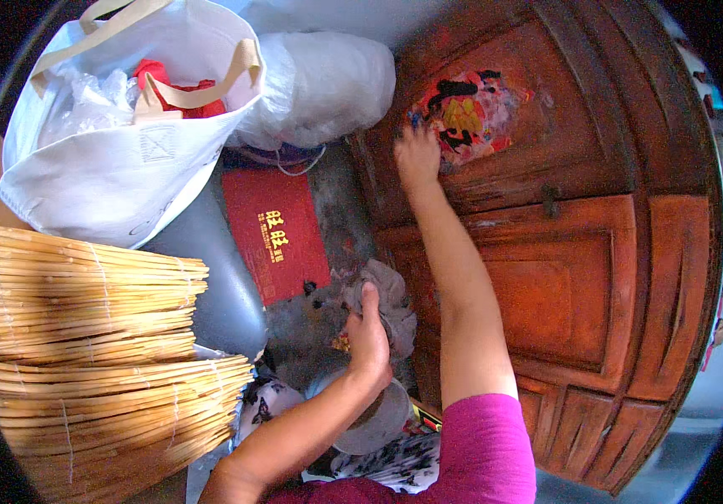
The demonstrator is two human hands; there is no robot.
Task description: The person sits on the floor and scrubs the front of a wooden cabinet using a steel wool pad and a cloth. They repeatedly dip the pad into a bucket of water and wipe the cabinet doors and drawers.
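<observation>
Picture, patchy and colourful, is on a brown wooden panel, above and right of the frame's centre. The right hand is at its left edge, fingers too blurred to tell; below centre, the left hand grips a grey cloth.

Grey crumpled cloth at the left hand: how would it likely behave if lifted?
The grey crumpled cloth is probably floppy, since it bunches in soft folds at the left hand. It seems unlikely to roll, given its irregular outline.
</observation>
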